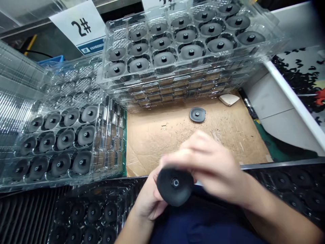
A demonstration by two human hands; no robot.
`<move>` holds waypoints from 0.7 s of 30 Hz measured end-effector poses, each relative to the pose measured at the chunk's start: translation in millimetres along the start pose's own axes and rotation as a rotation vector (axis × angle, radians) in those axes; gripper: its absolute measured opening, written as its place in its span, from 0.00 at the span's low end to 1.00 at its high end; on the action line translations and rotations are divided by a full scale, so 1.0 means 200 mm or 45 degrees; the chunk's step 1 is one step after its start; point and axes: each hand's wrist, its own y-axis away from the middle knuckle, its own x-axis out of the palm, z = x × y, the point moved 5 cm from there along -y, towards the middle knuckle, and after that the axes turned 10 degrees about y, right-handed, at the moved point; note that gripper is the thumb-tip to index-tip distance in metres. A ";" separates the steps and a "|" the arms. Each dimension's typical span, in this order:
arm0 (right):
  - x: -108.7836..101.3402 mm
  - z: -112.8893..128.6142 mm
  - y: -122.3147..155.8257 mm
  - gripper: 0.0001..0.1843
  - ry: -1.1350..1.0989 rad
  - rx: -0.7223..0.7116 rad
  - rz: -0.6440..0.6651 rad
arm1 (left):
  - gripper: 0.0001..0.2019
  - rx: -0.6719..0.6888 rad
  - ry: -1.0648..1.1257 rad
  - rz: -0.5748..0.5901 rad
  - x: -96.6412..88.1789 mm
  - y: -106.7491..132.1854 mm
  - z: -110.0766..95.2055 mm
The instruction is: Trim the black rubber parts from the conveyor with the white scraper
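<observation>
Close to my body, a round black rubber disc (175, 194) with a small ring-shaped hub faces the camera. My left hand (150, 196) grips it from the left and below, with the fingers partly behind it. Over the disc's upper edge is my right hand (215, 166), smeared by motion, its fingers curled together; whatever they may hold is hidden. A second dark disc (197, 115) with a raised centre stub lies on the cardboard sheet (152, 135) beyond my hands.
Stacked clear trays (162, 76) of discs stand at the back, and another clear tray stack (106, 162) at left. Black trays (93, 198) hold discs below. A pale wedge-shaped piece (229, 99) lies near the white bin wall (286, 101); small black bits (286, 73) lie beyond.
</observation>
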 end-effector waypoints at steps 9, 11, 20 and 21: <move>0.37 -0.44 0.41 0.17 0.095 0.682 0.201 | 0.26 -0.088 0.253 0.460 0.02 -0.01 -0.01; 0.43 -0.45 0.47 0.18 0.192 0.717 0.140 | 0.27 -0.095 0.279 0.472 0.01 -0.02 -0.01; 0.46 -0.49 0.42 0.18 0.407 0.658 0.078 | 0.26 -0.079 0.259 0.396 -0.02 -0.02 0.00; 0.46 -0.53 0.40 0.18 0.406 0.656 0.060 | 0.26 -0.069 0.255 0.379 -0.03 -0.01 0.00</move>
